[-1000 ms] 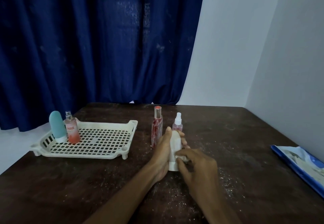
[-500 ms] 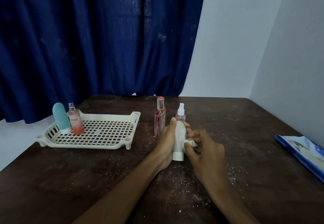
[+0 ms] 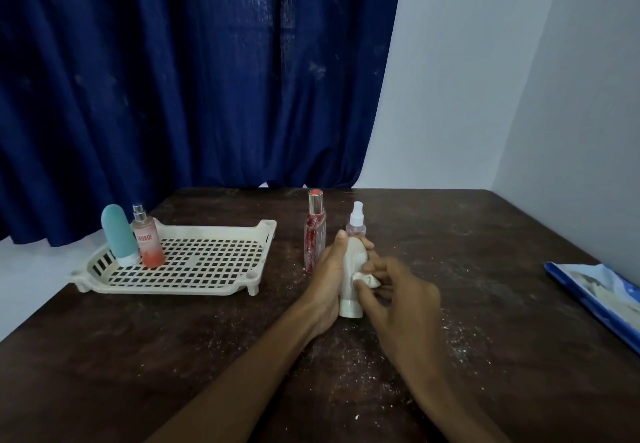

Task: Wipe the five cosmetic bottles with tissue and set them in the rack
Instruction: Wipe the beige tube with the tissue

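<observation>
The white bottle (image 3: 354, 259) stands cap-down, seemingly resting on the desk (image 3: 502, 241) near its middle, just in front of the spray bottle (image 3: 356, 222) and just right of the tall red bottle (image 3: 314, 234). The left hand (image 3: 327, 279) is curled round it from the left, fingertips showing over its rounded top. The right hand (image 3: 398, 298) pinches a small wad of tissue (image 3: 367, 279) against the bottle's right flank, about halfway up.

This looks like the third wipe of five: a teal bottle (image 3: 117, 234) and a pink bottle (image 3: 147, 246) already stand upright in the far left corner of the rack (image 3: 166, 288), and the red and spray bottles wait on the desk.

To do it well, I would let the left hand turn the bottle a little at a time, so the tissue reaches the side now covered by the palm, and stroke from the top down to the cap. The wad is small (and probably soiled on one face), so turning it to a fresh face should help. White specks litter the desk around the hands, so lifting the bottle before wiping the cap's foot would likely keep grit off it. On the way to the rack the red bottle is the risk: narrow and tall, it would probably topple at a brush. A blue packet (image 3: 595, 295) lies at the desk's right edge.
</observation>
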### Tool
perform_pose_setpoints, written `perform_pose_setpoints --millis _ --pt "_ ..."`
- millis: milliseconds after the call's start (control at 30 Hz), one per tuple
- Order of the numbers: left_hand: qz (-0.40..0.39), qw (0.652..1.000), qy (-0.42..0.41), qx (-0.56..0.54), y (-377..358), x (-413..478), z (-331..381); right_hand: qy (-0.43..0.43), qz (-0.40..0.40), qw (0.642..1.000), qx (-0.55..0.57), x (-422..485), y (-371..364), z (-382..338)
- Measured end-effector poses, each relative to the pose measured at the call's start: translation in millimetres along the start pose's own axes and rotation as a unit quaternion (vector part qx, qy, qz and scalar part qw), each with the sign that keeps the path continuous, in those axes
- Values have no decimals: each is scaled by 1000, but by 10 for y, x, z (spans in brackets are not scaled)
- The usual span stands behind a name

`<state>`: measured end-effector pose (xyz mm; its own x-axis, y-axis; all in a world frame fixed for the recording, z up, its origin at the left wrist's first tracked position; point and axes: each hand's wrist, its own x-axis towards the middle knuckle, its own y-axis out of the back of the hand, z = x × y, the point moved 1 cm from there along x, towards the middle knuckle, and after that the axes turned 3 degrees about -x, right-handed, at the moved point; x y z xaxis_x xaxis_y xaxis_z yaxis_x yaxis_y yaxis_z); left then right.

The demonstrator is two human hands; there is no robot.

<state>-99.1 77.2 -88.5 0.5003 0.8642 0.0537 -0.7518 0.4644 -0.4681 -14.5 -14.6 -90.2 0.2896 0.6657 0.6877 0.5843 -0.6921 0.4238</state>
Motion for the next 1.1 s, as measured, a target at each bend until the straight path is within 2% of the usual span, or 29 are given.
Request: perform_pose_setpoints --millis 267,433,567,800,1000,1100 --pt "2 1000 -1 -24 -38 -21 17 4 12 999 -30 97 19 -6" --pt "-4 997 22 -68 -40 -43 31 16 -16 999 -27 16 20 -61" --pt "9 999 15 -45 -61 -53 32 -24 -15 999 -30 108 79 7" --pt "12 999 1 -45 -53 -54 37 49 -33 997 -57 49 1 -72" --pt "12 1000 -22 13 -40 -41 23 41 -9 998 -53 105 60 -25" --pt "17 999 -30 30 -28 -44 24 52 -39 997 -51 124 7 -109"
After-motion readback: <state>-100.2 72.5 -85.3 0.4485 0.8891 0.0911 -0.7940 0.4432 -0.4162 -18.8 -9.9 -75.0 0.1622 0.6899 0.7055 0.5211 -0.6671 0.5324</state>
